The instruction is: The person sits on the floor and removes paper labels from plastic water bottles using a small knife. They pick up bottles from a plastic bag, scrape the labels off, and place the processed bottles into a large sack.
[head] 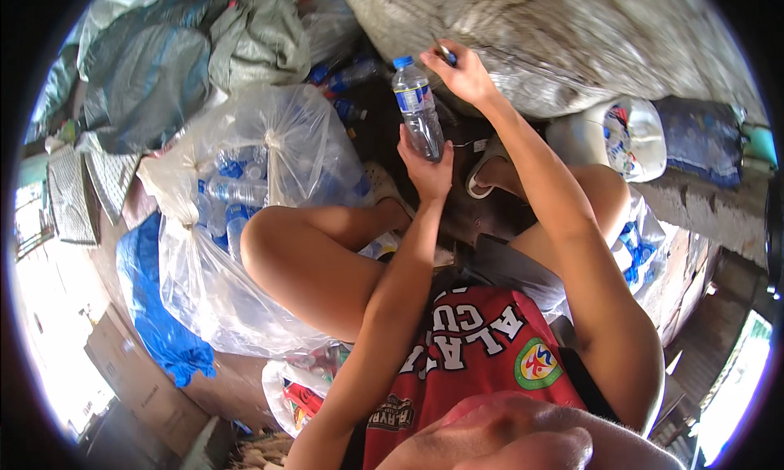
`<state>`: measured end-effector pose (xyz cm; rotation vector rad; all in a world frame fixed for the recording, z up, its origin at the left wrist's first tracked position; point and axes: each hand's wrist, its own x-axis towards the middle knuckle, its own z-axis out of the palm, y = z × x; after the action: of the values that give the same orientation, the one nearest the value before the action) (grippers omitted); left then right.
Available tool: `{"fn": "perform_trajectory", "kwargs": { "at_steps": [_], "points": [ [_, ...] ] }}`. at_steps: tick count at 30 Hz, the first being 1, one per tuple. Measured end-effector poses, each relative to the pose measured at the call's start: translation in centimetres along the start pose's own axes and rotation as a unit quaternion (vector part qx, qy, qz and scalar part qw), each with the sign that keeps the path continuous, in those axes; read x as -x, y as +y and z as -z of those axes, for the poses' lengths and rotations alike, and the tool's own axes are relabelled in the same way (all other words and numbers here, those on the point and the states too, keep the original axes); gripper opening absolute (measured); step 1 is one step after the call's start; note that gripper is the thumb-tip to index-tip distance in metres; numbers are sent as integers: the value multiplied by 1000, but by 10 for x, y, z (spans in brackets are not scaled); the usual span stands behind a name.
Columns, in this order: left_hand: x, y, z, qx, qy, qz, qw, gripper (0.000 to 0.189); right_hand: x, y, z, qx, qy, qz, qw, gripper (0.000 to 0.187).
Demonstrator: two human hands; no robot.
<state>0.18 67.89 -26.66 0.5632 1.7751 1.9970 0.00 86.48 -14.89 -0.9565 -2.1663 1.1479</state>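
Note:
My left hand [427, 171] grips a clear plastic bottle [419, 102] near its base. The bottle has a blue screw cap and a blue-and-white label, and it tilts slightly. Just beyond the cap, to the right, my right hand [460, 72] is closed around a small tool [448, 55] with a thin pointed end and some blue on it. My fingers hide much of this tool, so its exact kind cannot be told. The right hand is apart from the bottle.
A clear plastic bag [306, 157] of bottles stands at my left knee. Loose bottles [352, 76] lie beyond it. Woven sacks [147, 84] are piled far left, and a large sack [551, 35] fills the far right. A cut white container [649, 140] sits on the right.

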Motion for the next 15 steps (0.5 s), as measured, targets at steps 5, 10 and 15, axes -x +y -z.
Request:
{"fn": "perform_trajectory", "kwargs": {
  "at_steps": [5,10,15],
  "points": [
    [-14,80,24,-300,-109,-279,905,89,36,-81,90,209,12,-48,977,69],
    [-6,150,19,-365,-191,-405,816,85,76,-84,154,236,70,-40,968,50],
    [-16,218,31,-103,-520,-28,848,93,124,-71,186,111,122,-14,986,37]
  ]
}}
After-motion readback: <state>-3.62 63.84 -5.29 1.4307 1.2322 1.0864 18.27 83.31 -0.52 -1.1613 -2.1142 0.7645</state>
